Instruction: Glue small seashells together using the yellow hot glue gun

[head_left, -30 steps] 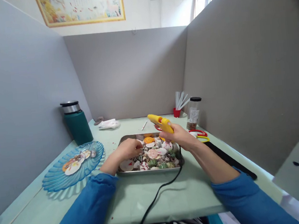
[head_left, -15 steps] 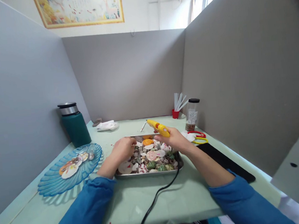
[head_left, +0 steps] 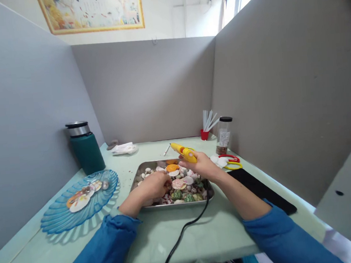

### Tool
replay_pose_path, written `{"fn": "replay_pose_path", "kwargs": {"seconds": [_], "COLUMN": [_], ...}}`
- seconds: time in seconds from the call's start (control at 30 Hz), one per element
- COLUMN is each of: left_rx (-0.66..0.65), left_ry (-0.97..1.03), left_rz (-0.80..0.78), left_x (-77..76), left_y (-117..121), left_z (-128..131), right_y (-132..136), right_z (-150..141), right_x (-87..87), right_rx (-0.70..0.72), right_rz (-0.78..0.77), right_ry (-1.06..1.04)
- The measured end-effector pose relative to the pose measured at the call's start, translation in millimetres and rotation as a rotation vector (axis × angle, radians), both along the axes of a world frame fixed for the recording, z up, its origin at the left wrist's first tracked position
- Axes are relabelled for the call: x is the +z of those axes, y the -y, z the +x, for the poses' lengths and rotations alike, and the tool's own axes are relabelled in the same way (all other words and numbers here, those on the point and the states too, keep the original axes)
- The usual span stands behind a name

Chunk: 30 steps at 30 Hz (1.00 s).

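Observation:
A metal tray full of assorted seashells lies on the table in front of me. My left hand reaches down among the shells in the tray's left half, its fingers curled together; whatever is between the fingertips is hidden. Above the tray's right back corner, my right hand is wrapped round a yellow hot glue gun, nozzle pointing away to the left. Its black cord runs over the tray's front edge toward me. To the left, a blue scalloped plate bears several shells laid together.
A green bottle stands behind the plate. At the back lie a white plastic bag and a white stick. On the right are a red cup of glue sticks, a jar, scissors and a black flat pad.
My left hand has moved from the tray's back left toward its front middle, uncovering shells at the back left. My right hand keeps the glue gun in nearly the same place.

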<state>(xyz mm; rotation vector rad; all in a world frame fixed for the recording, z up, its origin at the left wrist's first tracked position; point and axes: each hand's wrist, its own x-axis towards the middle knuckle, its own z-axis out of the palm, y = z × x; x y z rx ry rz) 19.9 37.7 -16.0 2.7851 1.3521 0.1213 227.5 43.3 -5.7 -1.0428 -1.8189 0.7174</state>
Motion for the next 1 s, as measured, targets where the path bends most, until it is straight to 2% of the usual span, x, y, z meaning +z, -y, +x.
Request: {"fn": "replay_pose_path", "kwargs": {"seconds": [0.13,0.23,0.4,0.5,0.57,0.7,0.8,0.9,1.0], "left_rx": [-0.049,-0.023,0.114,0.245,0.28,0.214,0.236,0.258,0.204], "left_ry": [0.049,0.044,0.015,0.039,0.068,0.144,0.151,-0.008,-0.141], "left_rz": [-0.007,0.029,0.089,0.171,0.182,0.108,0.082,-0.06,-0.219], "left_x": [-1.7,-2.8,1.7,4.3,4.6,10.0,24.2,39.8,44.4], "left_y": [-2,-3,1,1,0,-3,-3,3,9], "left_z": [-1,2,6,5,5,-2,-18,-34,-39], "right_y": [1,1,1,1,1,0,-1,0,-1], "right_z": [0,0,0,1,1,1,1,0,1], "right_x": [0.6,1.2,2.1,2.2,2.0,0.8,0.1,0.1,0.0], "right_rx": [-0.007,-0.002,-0.019,-0.029,-0.03,-0.029,-0.031,-0.027,-0.032], "right_rz": [0.014,0.017,0.013,0.021,0.021,0.018,0.017,0.014,0.016], "right_ry": [0.011,0.012,0.024,0.028,0.034,0.023,0.013,0.029,0.044]}}
